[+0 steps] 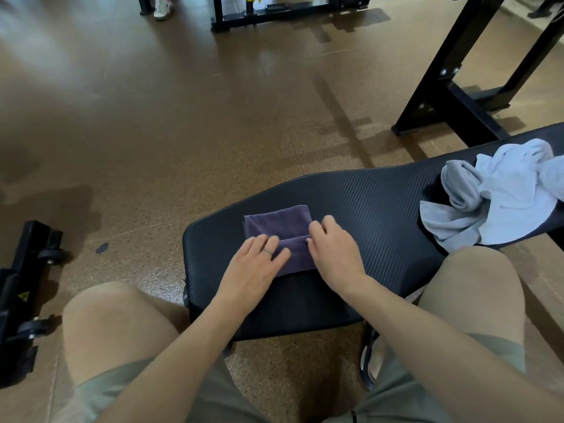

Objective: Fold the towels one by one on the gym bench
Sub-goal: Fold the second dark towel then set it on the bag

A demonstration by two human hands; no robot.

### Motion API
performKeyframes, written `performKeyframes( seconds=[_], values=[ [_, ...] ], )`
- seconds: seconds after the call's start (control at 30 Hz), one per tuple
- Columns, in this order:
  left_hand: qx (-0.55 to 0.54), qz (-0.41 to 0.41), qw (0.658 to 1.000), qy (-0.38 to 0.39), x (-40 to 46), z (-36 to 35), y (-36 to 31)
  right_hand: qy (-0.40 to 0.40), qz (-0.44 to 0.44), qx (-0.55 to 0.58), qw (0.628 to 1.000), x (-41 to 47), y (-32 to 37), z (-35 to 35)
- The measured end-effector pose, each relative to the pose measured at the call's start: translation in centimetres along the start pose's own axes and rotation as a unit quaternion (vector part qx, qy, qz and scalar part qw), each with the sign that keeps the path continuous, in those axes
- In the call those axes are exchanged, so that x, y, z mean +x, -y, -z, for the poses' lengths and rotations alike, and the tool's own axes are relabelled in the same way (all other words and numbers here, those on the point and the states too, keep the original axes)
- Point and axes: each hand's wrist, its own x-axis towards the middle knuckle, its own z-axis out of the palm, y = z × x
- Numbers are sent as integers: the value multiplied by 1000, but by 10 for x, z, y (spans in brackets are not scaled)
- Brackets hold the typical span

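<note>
Purple towel (279, 227) lies folded on the bench (381, 203), both hands' fingers (268, 242) flat, released.

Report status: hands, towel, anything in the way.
Left hand flat on purple towel; right hand curled at its edge. Towel folded small on bench. Unfolded towels heaped aside.

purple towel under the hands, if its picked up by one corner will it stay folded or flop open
The purple towel would probably flop open: it is soft cloth, its layers loose. The left hand presses it flat and the right hand rests at its edge. It looks light and unlikely to slide on the ribbed bench.
</note>
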Motion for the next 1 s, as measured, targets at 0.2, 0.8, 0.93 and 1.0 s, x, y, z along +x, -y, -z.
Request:
performKeyframes(
  seconds=[0.2,0.8,0.93,1.0],
  values=[
    [-81,9,997,12,-7,4,9,40,223,-74,971,-16,-13,13],
    [-376,260,883,104,8,22,40,212,-148,271,927,19,-5,28],
    [-353,305,877,113,13,18,37,188,-170,271,928,18,-1,18],
    [-305,296,895,134,17,18,33,179,-168,268,932,16,1,16]
  ],
)
